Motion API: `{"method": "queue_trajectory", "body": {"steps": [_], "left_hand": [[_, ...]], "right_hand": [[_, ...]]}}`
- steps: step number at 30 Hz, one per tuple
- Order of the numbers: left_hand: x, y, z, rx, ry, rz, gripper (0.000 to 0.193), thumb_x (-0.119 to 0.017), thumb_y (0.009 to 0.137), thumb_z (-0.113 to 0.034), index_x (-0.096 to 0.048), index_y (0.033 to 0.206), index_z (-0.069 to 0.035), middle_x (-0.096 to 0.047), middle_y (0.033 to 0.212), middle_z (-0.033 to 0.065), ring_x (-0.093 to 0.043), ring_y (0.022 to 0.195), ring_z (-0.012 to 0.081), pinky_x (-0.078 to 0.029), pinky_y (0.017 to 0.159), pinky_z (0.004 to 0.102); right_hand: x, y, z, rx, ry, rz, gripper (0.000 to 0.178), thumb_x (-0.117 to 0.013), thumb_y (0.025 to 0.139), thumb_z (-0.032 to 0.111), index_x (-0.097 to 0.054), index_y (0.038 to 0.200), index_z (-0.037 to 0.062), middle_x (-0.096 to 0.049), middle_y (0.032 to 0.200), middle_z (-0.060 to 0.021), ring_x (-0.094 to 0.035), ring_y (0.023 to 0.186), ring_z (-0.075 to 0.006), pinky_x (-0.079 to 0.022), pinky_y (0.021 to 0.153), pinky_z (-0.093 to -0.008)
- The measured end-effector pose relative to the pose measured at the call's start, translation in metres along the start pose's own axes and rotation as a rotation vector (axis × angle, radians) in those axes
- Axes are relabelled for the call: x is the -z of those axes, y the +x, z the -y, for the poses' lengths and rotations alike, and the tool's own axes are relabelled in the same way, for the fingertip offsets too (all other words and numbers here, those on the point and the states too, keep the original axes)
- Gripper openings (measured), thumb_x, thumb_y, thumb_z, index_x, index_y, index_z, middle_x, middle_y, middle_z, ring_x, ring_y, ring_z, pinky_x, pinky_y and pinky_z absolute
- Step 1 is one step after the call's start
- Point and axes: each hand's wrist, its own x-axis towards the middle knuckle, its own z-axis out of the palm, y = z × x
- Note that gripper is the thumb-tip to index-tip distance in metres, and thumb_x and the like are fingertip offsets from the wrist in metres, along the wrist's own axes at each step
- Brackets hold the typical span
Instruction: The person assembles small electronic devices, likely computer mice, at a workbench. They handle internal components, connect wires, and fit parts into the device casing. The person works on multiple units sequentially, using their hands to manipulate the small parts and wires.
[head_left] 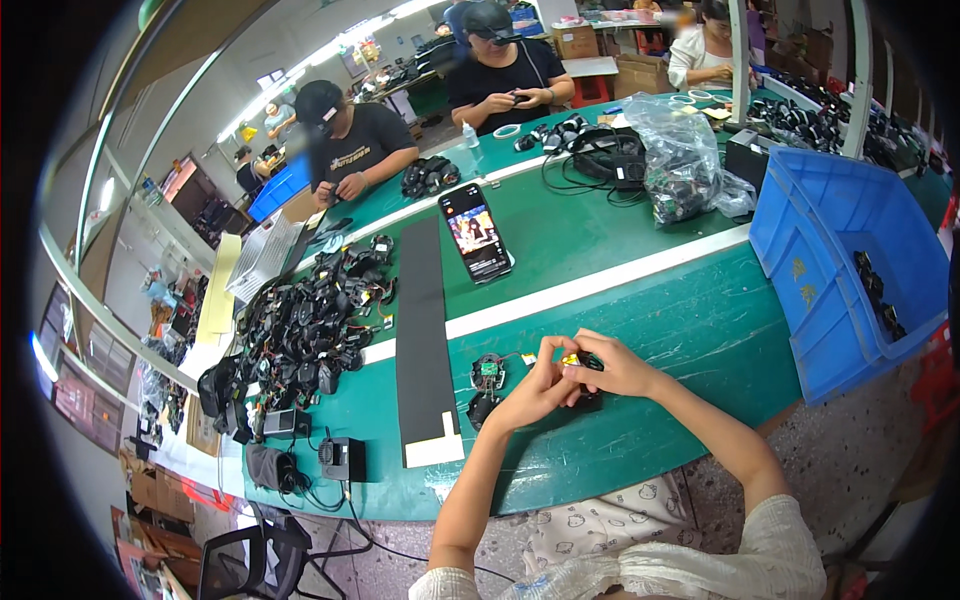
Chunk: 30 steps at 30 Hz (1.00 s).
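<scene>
My left hand and my right hand are together over the green bench, fingers closed round one small black part. A yellow piece shows between the fingertips; the rest of the part is mostly covered by my fingers. Just left of my left hand lies an opened round black housing with a green circuit board inside. A wire runs from it towards a small white and yellow piece beside my fingers. Below that housing, another dark rounded piece sits partly behind my wrist.
A long black strip lies left of the housing, near a phone with its screen lit. Further left spreads a heap of black parts. A blue crate stands at right, a clear plastic bag beyond. Several people work across the bench.
</scene>
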Motion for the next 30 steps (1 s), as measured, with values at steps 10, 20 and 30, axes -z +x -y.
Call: {"method": "queue_trajectory", "body": {"steps": [10,20,30], "left_hand": [[0.005,-0.006,-0.01,0.075,-0.01,-0.044,0.033,-0.051,0.089,-0.001,-0.029,0.113,-0.007,-0.056,0.085,0.0077,-0.06,0.072,0.012,-0.048,0.06,0.0227],[0.016,0.0,0.008,0.024,-0.099,-0.319,0.02,-0.056,0.088,-0.008,-0.051,0.105,0.001,-0.059,0.093,0.0038,-0.055,0.082,0.0074,-0.046,0.07,0.0208],[0.01,0.003,0.013,-0.198,0.151,-0.509,0.022,-0.059,0.085,-0.007,-0.054,0.106,-0.001,-0.056,0.087,0.0014,-0.053,0.082,0.0066,-0.044,0.075,0.0215]], "right_hand": [[0.0,0.0,0.0,0.167,-0.042,-0.064,0.019,-0.06,0.085,0.017,-0.051,0.085,0.0001,-0.052,0.082,-0.0057,-0.054,0.073,-0.0131,-0.045,0.067,-0.0274],[0.005,0.004,-0.001,0.106,-0.044,-0.188,0.01,-0.054,0.087,0.009,-0.052,0.086,-0.001,-0.053,0.084,-0.0072,-0.055,0.079,-0.0139,-0.045,0.075,-0.0276],[-0.006,0.001,-0.005,0.015,0.192,-0.207,0.016,-0.048,0.091,0.011,-0.047,0.101,-0.0016,-0.055,0.094,-0.0083,-0.055,0.09,-0.013,-0.044,0.08,-0.0265]]}}
